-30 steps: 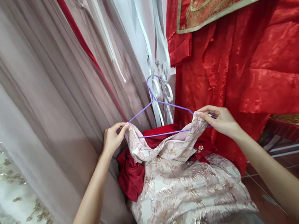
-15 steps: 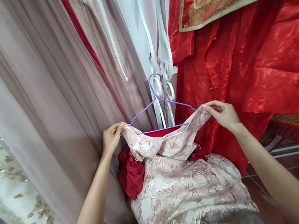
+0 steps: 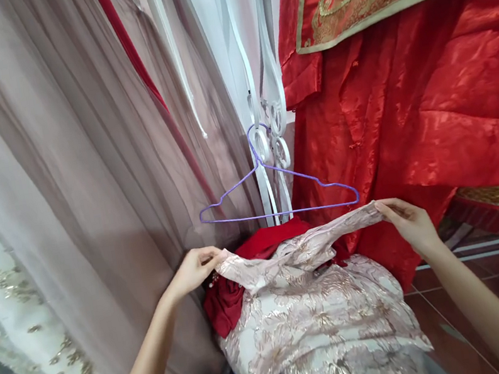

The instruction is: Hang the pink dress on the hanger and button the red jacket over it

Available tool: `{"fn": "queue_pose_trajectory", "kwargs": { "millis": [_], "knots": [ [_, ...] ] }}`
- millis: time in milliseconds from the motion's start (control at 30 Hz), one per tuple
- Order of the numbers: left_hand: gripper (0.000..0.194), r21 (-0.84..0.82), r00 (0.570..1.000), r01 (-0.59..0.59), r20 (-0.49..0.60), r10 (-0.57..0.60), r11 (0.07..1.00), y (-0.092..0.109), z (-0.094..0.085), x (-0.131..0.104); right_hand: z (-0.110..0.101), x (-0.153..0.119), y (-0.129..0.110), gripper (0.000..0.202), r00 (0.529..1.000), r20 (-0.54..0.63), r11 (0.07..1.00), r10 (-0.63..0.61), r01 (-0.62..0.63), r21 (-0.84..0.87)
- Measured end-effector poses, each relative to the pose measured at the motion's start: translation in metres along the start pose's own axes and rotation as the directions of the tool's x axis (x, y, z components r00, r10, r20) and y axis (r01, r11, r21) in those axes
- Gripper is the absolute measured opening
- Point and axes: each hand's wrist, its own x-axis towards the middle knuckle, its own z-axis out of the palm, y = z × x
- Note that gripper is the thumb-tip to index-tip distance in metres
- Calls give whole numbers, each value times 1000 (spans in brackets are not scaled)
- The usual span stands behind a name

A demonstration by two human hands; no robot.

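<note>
A pale pink brocade dress (image 3: 322,309) with a shiny floral pattern lies bunched in front of me. My left hand (image 3: 199,271) pinches the end of one of its shoulder straps. The other strap is stretched out to the right, its end pinched in my right hand (image 3: 409,227). Just above the neckline hangs a purple wire hanger (image 3: 280,214), bare and apart from the dress, hooked on white scrolled metalwork (image 3: 279,150). Dark red fabric (image 3: 224,306) shows behind and to the left of the bodice.
Greyish-pink sheer fabric (image 3: 85,176) hangs along the left, with a white gown bearing gold appliqué (image 3: 60,346) beyond it. Red satin garments with gold embroidery (image 3: 407,97) hang close on the right. Reddish floor tiles (image 3: 469,297) show at lower right.
The dress straps have come off the hanger. Both hands have moved down and apart, pulling the straps toward me and outward. The hanger stays on the metalwork.
</note>
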Motion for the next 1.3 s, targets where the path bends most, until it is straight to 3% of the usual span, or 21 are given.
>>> {"fn": "queue_pose_trajectory", "kwargs": {
  "millis": [33,67,133,200,267,367,433,533,733,1067,1300],
  "knots": [
    [33,45,999,-46,-8,47,998,14,-4,-1,1,-1,-4,36,1000,9,1000,-11,11,0],
    [30,94,989,-108,-86,116,990,28,-9,1,3,-2,-9,35,1000,12,1000,-21,21,2],
    [26,195,932,-239,-228,281,951,50,-20,15,12,-6,-22,32,999,16,999,-33,32,19],
    [26,328,887,-313,-235,398,891,60,-26,38,22,-10,-36,29,999,24,999,-34,33,41],
    [27,428,866,-342,-201,457,836,58,-25,66,29,-14,-47,28,999,30,999,-27,26,48],
    [27,490,895,-358,-63,441,795,42,-11,98,32,-18,-55,29,1000,29,999,-8,6,52],
    [29,502,915,-332,-33,402,799,31,-1,108,31,-19,-55,30,1000,29,997,3,-5,71],
    [32,529,926,-268,-90,367,806,22,6,110,27,-19,-51,30,1000,12,997,9,-10,71],
    [27,612,910,-189,-184,371,768,25,-6,102,22,-18,-46,30,996,-87,998,7,-1,63],
    [25,663,887,-141,-245,391,735,26,-10,98,16,-11,-72,38,969,-247,992,28,3,125],
    [27,658,889,-136,-249,385,740,29,-9,97,-15,-7,-62,37,909,-417,988,-10,73,136]
  ]
}}
